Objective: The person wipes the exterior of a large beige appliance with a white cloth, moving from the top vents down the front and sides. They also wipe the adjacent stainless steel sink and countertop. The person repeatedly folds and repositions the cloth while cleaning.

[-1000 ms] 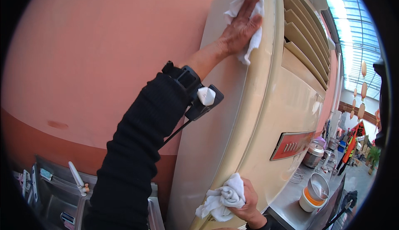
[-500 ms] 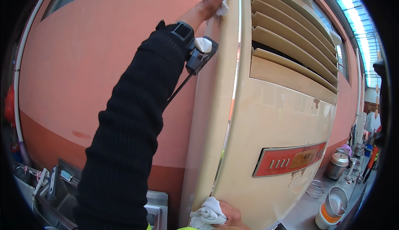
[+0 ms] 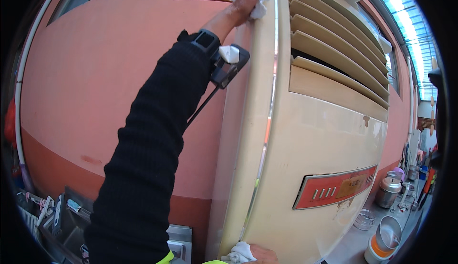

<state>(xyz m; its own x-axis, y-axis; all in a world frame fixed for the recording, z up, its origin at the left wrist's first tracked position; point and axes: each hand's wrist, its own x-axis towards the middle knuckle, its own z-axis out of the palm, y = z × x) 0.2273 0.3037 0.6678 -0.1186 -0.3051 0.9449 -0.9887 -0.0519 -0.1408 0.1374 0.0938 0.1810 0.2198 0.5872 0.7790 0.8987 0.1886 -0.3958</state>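
A tall cream floor-standing air conditioner (image 3: pixel 315 135) with slanted louvres (image 3: pixel 334 44) and a red control panel (image 3: pixel 334 187) stands in front of me. My left hand (image 3: pixel 245 4), at the end of a raised black-sleeved arm, is closed on a white cloth (image 3: pixel 260 7) against the upper left edge of the cabinet. A dark device (image 3: pixel 231 63) is strapped at that wrist. Low down, at the bottom of the picture, my right hand (image 3: pixel 265 254) is on another white cloth (image 3: pixel 240 253) against the cabinet's left front edge; its fingers are partly hidden.
A pink wall (image 3: pixel 95 82) rises behind the cabinet on the left. Below it are a metal sink (image 3: pixel 71 238) and a steel unit (image 3: pixel 180 242). To the right, a pot (image 3: pixel 389 190), a metal bowl (image 3: pixel 389 233) and wire racks (image 3: pixel 365 219) sit on a grey surface.
My right hand and its cloth have slid a little lower on the cabinet. My left hand stays pressed at the same upper spot. The view has shifted slightly.
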